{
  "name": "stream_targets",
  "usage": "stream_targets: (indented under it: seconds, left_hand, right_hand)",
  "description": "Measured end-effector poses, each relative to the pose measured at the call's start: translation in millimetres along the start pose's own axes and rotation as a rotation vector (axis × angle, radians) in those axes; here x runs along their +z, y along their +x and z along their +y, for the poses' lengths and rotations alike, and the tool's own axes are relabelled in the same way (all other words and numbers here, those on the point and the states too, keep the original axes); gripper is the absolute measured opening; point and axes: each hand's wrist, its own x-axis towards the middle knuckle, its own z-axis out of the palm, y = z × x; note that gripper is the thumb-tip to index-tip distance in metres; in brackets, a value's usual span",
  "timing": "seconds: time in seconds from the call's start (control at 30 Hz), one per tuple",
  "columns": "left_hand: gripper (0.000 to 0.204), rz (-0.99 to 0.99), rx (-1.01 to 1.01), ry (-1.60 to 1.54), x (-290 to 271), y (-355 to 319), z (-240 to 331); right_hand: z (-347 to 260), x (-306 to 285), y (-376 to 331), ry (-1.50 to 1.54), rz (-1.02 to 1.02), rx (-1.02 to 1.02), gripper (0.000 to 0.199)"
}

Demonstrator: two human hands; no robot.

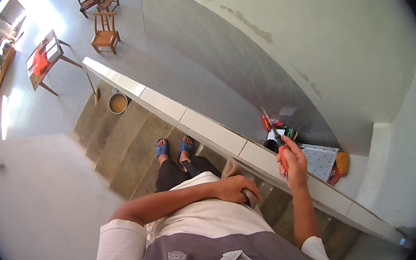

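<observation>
My right hand [294, 165] is raised beside a white tiled ledge [202, 125] and grips a screwdriver [272, 128] by its orange handle, the metal shaft pointing up and away. My left hand [235, 188] reaches across my body at waist height and is closed around a tan object [231, 168]; I cannot tell what it is. The two hands are about a hand's width apart. I stand on concrete steps [122, 145] in blue sandals [162, 149].
Beyond the ledge, on the grey floor, lie a red tool [266, 122], patterned sheets [321, 161] and an orange bag [342, 162]. A bucket [118, 103] stands at the foot of the steps. Farther off are a wooden chair [104, 34] and a table [46, 58].
</observation>
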Motion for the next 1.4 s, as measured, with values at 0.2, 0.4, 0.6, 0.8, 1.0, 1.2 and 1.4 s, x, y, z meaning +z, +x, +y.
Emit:
stream_targets:
  seconds: [0.2, 0.4, 0.6, 0.8, 1.0, 1.2, 1.4]
  left_hand:
    - [0.040, 0.536, -0.148, -0.441, -2.3, -8.6, -15.6]
    - [0.047, 0.645, -0.264, -0.490, 2.9, -9.5, -25.2]
    - [0.035, 0.544, -0.322, -0.496, 11.1, -18.4, -20.3]
    - [0.028, 0.506, -0.413, -0.515, 16.4, -28.9, -7.5]
    - [0.026, 0.569, -0.461, -0.635, 7.1, -30.5, -6.9]
    - [0.025, 0.568, -0.456, -0.666, 10.8, -37.5, -15.1]
    - [0.027, 0.519, -0.511, -0.710, 3.1, -37.5, -5.0]
  right_hand:
    - [17.2, 31.7, -56.1, -0.094, -0.064, 0.061, 0.045]
    - [41.3, 48.5, -104.1, -0.126, -0.053, 0.166, 0.040]
    - [60.6, 60.2, -133.6, -0.161, -0.049, 0.289, 0.030]
    - [44.4, 77.6, -149.6, -0.295, -0.017, 0.214, 0.027]
    - [39.5, 98.1, -141.1, 0.067, -0.045, 0.443, 0.024]
    - [44.3, 108.0, -150.1, -0.016, -0.029, 0.309, 0.022]
    - [55.1, 107.2, -148.3, -0.133, -0.037, 0.232, 0.021]
